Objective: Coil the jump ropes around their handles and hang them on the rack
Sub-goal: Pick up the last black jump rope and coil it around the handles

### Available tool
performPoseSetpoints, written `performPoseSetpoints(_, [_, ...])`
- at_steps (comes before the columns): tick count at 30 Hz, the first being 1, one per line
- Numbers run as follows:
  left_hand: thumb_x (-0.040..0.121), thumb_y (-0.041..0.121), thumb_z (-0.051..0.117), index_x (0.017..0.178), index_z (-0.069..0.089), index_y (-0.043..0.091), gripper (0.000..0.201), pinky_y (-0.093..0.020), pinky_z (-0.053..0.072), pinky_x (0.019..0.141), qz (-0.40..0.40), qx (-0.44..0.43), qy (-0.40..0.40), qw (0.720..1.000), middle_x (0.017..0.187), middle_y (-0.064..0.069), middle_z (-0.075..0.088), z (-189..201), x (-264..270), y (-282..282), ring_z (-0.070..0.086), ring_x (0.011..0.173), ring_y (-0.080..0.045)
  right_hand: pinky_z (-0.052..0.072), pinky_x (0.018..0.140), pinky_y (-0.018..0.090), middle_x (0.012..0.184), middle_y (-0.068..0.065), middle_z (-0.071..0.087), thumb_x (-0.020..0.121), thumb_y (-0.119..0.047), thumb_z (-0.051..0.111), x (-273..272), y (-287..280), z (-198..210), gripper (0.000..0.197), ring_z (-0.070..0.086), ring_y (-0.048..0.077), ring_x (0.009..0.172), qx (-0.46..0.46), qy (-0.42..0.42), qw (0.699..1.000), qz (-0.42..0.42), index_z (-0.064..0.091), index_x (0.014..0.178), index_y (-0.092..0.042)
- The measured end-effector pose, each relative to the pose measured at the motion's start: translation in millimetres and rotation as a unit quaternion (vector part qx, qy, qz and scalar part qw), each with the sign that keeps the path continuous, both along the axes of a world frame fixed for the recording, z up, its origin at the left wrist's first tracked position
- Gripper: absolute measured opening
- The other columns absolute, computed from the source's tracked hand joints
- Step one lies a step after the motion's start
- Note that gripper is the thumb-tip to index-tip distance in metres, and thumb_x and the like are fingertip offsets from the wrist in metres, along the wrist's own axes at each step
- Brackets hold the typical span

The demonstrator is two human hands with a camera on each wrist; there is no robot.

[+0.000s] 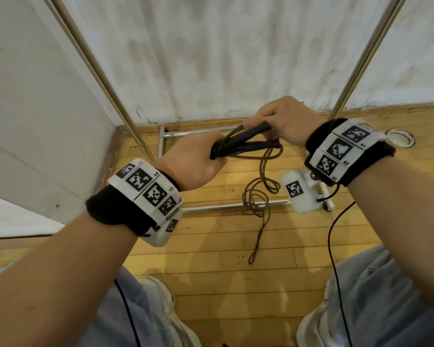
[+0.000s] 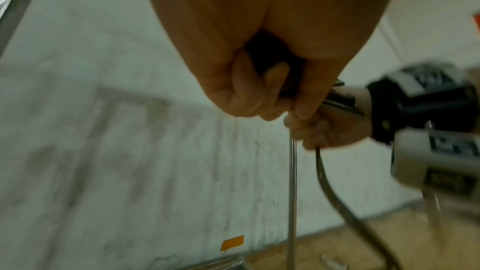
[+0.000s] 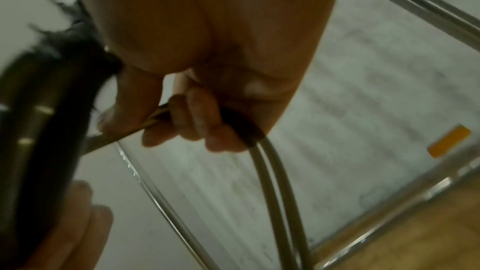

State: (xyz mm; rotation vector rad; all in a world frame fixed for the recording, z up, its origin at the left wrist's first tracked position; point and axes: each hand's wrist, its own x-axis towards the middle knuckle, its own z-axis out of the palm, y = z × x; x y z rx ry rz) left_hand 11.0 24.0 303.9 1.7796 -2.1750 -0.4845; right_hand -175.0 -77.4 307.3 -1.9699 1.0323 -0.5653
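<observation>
The left hand (image 1: pixel 193 161) is wrapped around one end of the two black handles (image 1: pixel 246 142), its fingers (image 2: pixel 244 89) curled tight on them. The right hand (image 1: pixel 283 121) sits at the other end, at about 2 o'clock from the left; its fingers (image 3: pixel 187 116) are curled around the brown rope (image 1: pixel 258 194) beside the handle tips, with two strands dropping from the fist in the right wrist view. A few turns of rope already lie along the handles. The rest hangs down toward 6 o'clock, loops loosely over the floor (image 1: pixel 211 259) and ends in a narrow bight near the person's shoes (image 1: pixel 161 301).

Around the hands stands the metal rack (image 1: pixel 98 71): one upright pole rises at 11 o'clock, another at 1 o'clock, and its base bars lie on the floor, the near one crossing under the rope loops. A stained white wall (image 1: pixel 223 58) closes the back. At 3 o'clock a round white fitting (image 1: pixel 398 139) is set in the floor. Black cables (image 1: pixel 333 241) trail from the wrist cameras past both legs.
</observation>
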Motion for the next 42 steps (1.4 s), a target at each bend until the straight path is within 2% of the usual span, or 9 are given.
performPoseSetpoints(4, [0.088,0.014,0.060,0.088,0.050,0.026,0.015,-0.012,0.036,0.052,0.048,-0.024,0.127,0.990,0.076,0.005,0.053,9.5,-4.6,-0.2,0.050,0.065,-0.012,0.044,0.051,0.017,0.055,-0.009,0.052,0.092,-0.030,0.055,4.6,9.4,-12.9,0.024,0.046,0.008,0.051,0.073,-0.062,0.995,0.031,0.065,0.073,-0.018])
performPoseSetpoints(9, [0.087,0.011,0.062,0.102,0.039,0.022,0.029,-0.013,0.036,0.041,0.155,-0.024,0.278,0.948,0.085,0.002,0.061,9.9,-3.4,-7.7,0.047,0.043,0.000,0.041,0.058,0.030,0.054,-0.004,0.042,0.097,-0.053,0.029,37.4,47.4,-35.7,0.052,0.039,0.014,0.052,0.104,-0.023,0.994,0.017,0.046,0.062,-0.017])
performPoseSetpoints(14, [0.086,0.009,0.055,0.099,0.048,0.017,0.017,-0.029,0.043,0.054,0.227,-0.080,0.192,0.951,0.077,0.001,0.055,5.5,18.0,-17.1,0.050,0.059,-0.015,0.036,0.059,0.029,0.060,-0.006,0.047,0.100,-0.044,0.027,46.0,65.2,-41.9,0.050,0.045,0.013,0.055,0.035,0.098,0.994,0.040,0.058,0.073,-0.014])
performPoseSetpoints(18, [0.086,0.011,0.055,0.098,0.044,0.018,0.017,-0.031,0.039,0.060,0.259,-0.021,-0.018,0.965,0.079,-0.002,0.053,-6.5,37.8,-21.4,0.052,0.068,-0.023,0.041,0.057,0.030,0.063,0.001,0.053,0.100,-0.041,0.031,47.6,69.3,-25.4,0.049,0.050,0.017,0.057,-0.066,0.148,0.985,0.066,0.061,0.081,-0.008])
performPoseSetpoints(25, [0.089,0.038,0.052,0.080,0.046,0.018,0.023,-0.024,0.029,0.048,0.100,-0.014,-0.180,0.978,0.063,0.012,0.045,-40.6,2.0,-17.0,0.045,0.055,-0.011,0.030,0.049,0.015,0.057,-0.008,0.045,0.096,-0.029,0.045,47.2,66.1,1.3,0.032,0.041,0.004,0.048,-0.084,0.117,0.980,0.139,0.052,0.067,-0.016])
performPoseSetpoints(31, [0.089,0.034,0.051,0.097,0.047,0.020,0.017,-0.036,0.049,0.060,0.135,0.028,-0.159,0.978,0.077,0.003,0.053,-43.4,-7.9,-14.1,0.054,0.069,-0.018,0.031,0.048,0.017,0.058,0.000,0.048,0.087,-0.043,0.059,23.9,28.9,4.2,0.041,0.041,0.012,0.050,-0.139,0.086,0.987,-0.001,0.065,0.072,-0.006])
performPoseSetpoints(34, [0.088,0.028,0.051,0.097,0.047,0.021,0.012,-0.031,0.043,0.058,0.094,0.020,-0.127,0.987,0.078,0.002,0.055,-36.1,-12.8,-9.1,0.052,0.068,-0.015,0.034,0.049,0.023,0.056,0.002,0.046,0.078,-0.051,0.066,17.5,16.8,1.0,0.049,0.041,0.014,0.051,-0.128,0.074,0.988,-0.045,0.064,0.069,-0.003])
performPoseSetpoints(38, [0.086,0.026,0.056,0.100,0.051,0.023,0.015,-0.029,0.038,0.058,0.018,-0.007,-0.052,0.998,0.077,0.006,0.056,-19.2,-4.7,0.1,0.052,0.068,-0.014,0.031,0.041,0.011,0.054,0.004,0.041,0.069,-0.060,0.067,4.5,4.7,3.8,0.061,0.035,0.013,0.048,-0.042,0.054,0.997,-0.024,0.061,0.066,0.001])
performPoseSetpoints(42, [0.082,0.020,0.063,0.093,0.048,0.024,0.019,-0.024,0.036,0.056,0.032,-0.055,0.067,0.996,0.072,0.010,0.054,-4.2,-6.7,6.1,0.051,0.065,-0.010,0.038,0.047,0.014,0.035,-0.007,0.045,0.089,-0.024,0.061,3.6,18.4,2.4,0.032,0.041,0.002,0.034,0.062,0.014,0.998,0.001,0.053,0.058,-0.021])
